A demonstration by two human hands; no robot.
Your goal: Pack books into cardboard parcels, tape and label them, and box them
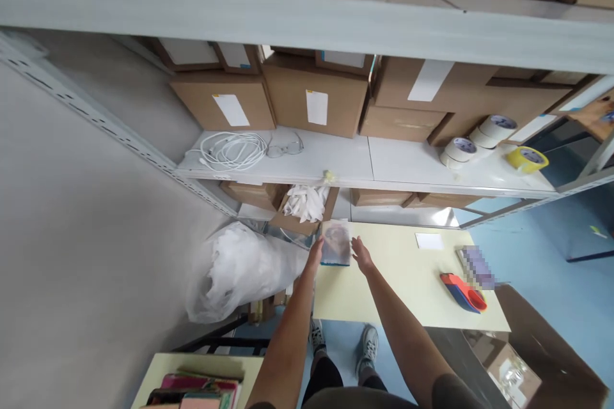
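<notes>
A thick, book-like item (336, 243) with a pictured cover and a blue lower edge lies at the left end of the pale yellow table (393, 294). My left hand (316, 251) is at its left side, fingers stretched out; whether it touches the edge I cannot tell. On the other side, my right hand (361, 253) is held a little apart from the item, fingers spread and nothing in them.
Left of the table bulges a roll of white wrap (254, 268). A box of white gloves or cloths (306, 202) sits behind. Rightward lie a white card (429, 241), a purple book (477, 267) and red-blue scoops (464, 294). A shelf (330, 163) holds cable, glasses, tape rolls and cartons.
</notes>
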